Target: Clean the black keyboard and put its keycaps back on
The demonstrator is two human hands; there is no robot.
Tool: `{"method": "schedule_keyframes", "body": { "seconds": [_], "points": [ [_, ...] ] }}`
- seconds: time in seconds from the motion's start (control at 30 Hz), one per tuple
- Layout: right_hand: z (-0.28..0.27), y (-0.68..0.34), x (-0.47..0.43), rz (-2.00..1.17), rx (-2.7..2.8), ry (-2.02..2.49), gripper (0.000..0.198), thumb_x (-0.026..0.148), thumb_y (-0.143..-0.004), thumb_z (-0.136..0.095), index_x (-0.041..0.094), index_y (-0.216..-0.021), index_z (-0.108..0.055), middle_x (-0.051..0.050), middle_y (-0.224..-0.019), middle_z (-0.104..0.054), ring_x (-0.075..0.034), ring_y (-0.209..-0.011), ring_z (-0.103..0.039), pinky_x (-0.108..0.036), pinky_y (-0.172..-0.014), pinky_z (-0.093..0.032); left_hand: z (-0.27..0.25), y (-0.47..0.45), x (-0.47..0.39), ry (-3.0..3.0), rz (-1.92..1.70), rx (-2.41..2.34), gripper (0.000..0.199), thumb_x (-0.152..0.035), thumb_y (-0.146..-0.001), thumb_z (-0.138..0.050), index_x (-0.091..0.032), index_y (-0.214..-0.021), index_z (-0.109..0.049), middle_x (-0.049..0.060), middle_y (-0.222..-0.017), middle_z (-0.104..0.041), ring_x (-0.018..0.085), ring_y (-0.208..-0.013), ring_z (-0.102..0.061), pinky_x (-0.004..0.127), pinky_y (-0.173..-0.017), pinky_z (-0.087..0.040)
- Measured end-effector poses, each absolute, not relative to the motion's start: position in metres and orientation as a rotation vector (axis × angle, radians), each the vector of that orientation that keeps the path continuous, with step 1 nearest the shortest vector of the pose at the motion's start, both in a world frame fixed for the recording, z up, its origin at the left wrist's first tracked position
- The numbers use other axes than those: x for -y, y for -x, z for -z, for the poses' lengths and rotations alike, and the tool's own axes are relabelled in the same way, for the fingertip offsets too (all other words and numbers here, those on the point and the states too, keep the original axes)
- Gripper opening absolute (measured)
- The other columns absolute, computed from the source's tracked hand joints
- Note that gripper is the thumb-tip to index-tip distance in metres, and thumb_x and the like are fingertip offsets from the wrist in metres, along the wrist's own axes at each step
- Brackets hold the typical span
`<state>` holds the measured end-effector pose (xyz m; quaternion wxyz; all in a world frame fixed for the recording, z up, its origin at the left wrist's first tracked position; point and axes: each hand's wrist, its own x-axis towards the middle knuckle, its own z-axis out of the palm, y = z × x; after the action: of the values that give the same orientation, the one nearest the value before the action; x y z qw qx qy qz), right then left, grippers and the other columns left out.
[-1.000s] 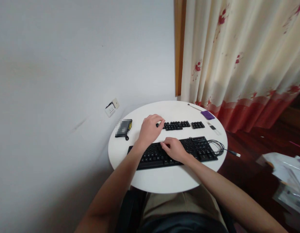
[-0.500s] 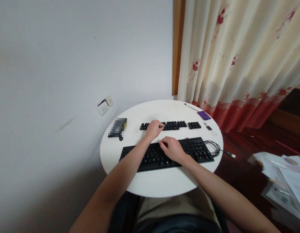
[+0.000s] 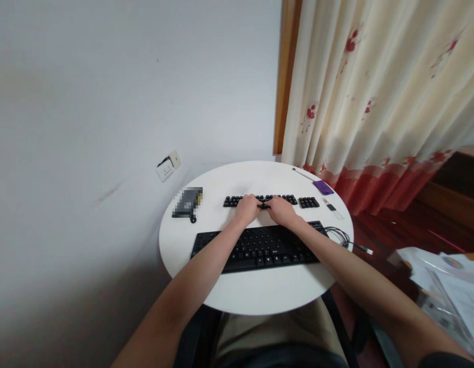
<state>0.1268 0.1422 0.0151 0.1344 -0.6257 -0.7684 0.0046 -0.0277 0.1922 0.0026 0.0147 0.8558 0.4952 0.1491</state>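
Across far half of rnd white desk, have L hand and R hand side by side, at near edge of strip of blk keycaps, w/ fingertips nearly meeting. Have both curled, backs up, fingers bent in toward thumbs. Can see small dark bit btwn two sets of fingertips; can't tell if pinched or only touched, nor exact gap btwn finger and thumb, tips being too small and partly hidden.

Have keycap strip running L to R under and behind hands, w/ sep. keycap block just past R end. Nearer body, have blk kbd lying flat, partly covered from view by forearms. Off kbd's R end, see coiled cable w/ metal-tipped plug poking past desk edge.

At L side of desk, see dark item, pixelated, w/ some yellow. At far R, see purple pouch beside thin stick, plus small dark gadget nr keycap block. Beyond desk, see wall socket to L, floral curtain to R.
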Motion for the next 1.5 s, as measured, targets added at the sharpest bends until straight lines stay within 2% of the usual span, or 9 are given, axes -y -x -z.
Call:
{"method": "schedule_keyframes", "body": {
  "seconds": [0.13, 0.27, 0.43, 0.63, 0.9, 1.03, 1.1, 1.27, 1.5],
  "points": [
    [-0.007, -0.126, -0.150, -0.012, 2.281, 1.827, 0.033, 0.017, -0.094, -0.048, 0.020, -0.117, -0.072, -0.015, -0.113, -0.065, -0.026, -0.106, -0.062, -0.032, -0.084, -0.048, -0.001, 0.026, -0.190, -2.695, -0.443, -1.553, 0.027, -0.022, -0.088, -0.062, -0.026, -0.110, -0.077, 0.012, -0.108, -0.069, 0.027, -0.106, -0.062, 0.035, -0.091, -0.050],
    [-0.004, -0.128, -0.152, -0.015, 2.292, 1.841, 0.034, 0.017, -0.094, -0.047, 0.020, -0.117, -0.073, -0.015, -0.114, -0.064, -0.026, -0.108, -0.060, -0.033, -0.086, -0.048, -0.003, 0.024, -0.187, -2.721, -0.420, -1.544, 0.025, -0.020, -0.087, -0.062, -0.024, -0.105, -0.079, 0.012, -0.106, -0.069, 0.027, -0.107, -0.062, 0.034, -0.092, -0.049],
    [-0.005, -0.129, -0.149, -0.019, 2.299, 1.801, 0.029, 0.016, -0.092, -0.053, 0.021, -0.108, -0.077, -0.013, -0.113, -0.064, -0.025, -0.110, -0.059, -0.031, -0.088, -0.047, -0.009, 0.026, -0.185, -2.724, -0.408, -1.543, 0.018, -0.021, -0.086, -0.064, -0.021, -0.091, -0.081, 0.013, -0.104, -0.072, 0.028, -0.108, -0.062, 0.036, -0.096, -0.048],
    [-0.003, -0.131, -0.143, -0.059, 2.302, 1.732, 0.017, 0.016, -0.088, -0.062, 0.018, -0.092, -0.078, -0.012, -0.109, -0.069, -0.024, -0.110, -0.060, -0.027, -0.090, -0.045, -0.011, 0.030, -0.187, -2.694, -0.346, -1.496, 0.015, -0.019, -0.081, -0.069, -0.025, -0.084, -0.082, 0.008, -0.088, -0.077, 0.024, -0.096, -0.069, 0.034, -0.094, -0.049],
    [-0.005, -0.129, -0.141, -0.142, 2.264, 1.689, 0.011, 0.014, -0.083, -0.067, 0.019, -0.083, -0.078, -0.011, -0.094, -0.075, -0.025, -0.095, -0.068, -0.029, -0.081, -0.046, -0.011, 0.031, -0.187, -2.639, -0.324, -1.521, 0.015, -0.017, -0.079, -0.070, -0.025, -0.084, -0.082, 0.009, -0.087, -0.077, 0.025, -0.094, -0.071, 0.034, -0.091, -0.051],
    [-0.014, -0.127, -0.125, -0.153, 2.204, 1.646, 0.012, 0.019, -0.086, -0.065, 0.019, -0.088, -0.077, -0.008, -0.092, -0.076, -0.022, -0.090, -0.068, -0.028, -0.079, -0.046, -0.012, 0.031, -0.187, -2.618, -0.327, -1.513, 0.014, -0.020, -0.081, -0.069, -0.025, -0.085, -0.082, 0.008, -0.089, -0.078, 0.025, -0.094, -0.071, 0.033, -0.090, -0.052],
    [-0.016, -0.125, -0.111, -0.216, 2.162, 1.564, 0.013, 0.021, -0.088, -0.064, 0.020, -0.091, -0.077, -0.005, -0.089, -0.075, -0.019, -0.085, -0.068, -0.027, -0.077, -0.046, -0.012, 0.031, -0.187, -2.608, -0.330, -1.505, 0.013, -0.022, -0.080, -0.070, -0.025, -0.085, -0.081, 0.008, -0.088, -0.078, 0.024, -0.093, -0.071, 0.032, -0.090, -0.052],
    [-0.005, -0.118, -0.074, -0.637, 2.029, 1.195, 0.008, 0.015, -0.082, -0.067, 0.018, -0.081, -0.074, -0.001, -0.078, -0.073, -0.015, -0.069, -0.062, -0.025, -0.068, -0.045, -0.010, 0.030, -0.188, -2.584, -0.342, -1.503, 0.012, -0.021, -0.079, -0.071, -0.025, -0.083, -0.081, 0.006, -0.088, -0.078, 0.022, -0.094, -0.071, 0.030, -0.089, -0.052],
    [0.013, -0.111, -0.060, -0.751, 2.063, 1.065, 0.008, 0.013, -0.081, -0.067, 0.018, -0.081, -0.074, -0.002, -0.085, -0.073, -0.014, -0.074, -0.061, -0.026, -0.071, -0.046, -0.008, 0.031, -0.190, -2.549, -0.347, -1.524, 0.012, -0.020, -0.078, -0.072, -0.024, -0.084, -0.081, 0.007, -0.087, -0.078, 0.023, -0.091, -0.072, 0.031, -0.087, -0.053]
  ]
}}
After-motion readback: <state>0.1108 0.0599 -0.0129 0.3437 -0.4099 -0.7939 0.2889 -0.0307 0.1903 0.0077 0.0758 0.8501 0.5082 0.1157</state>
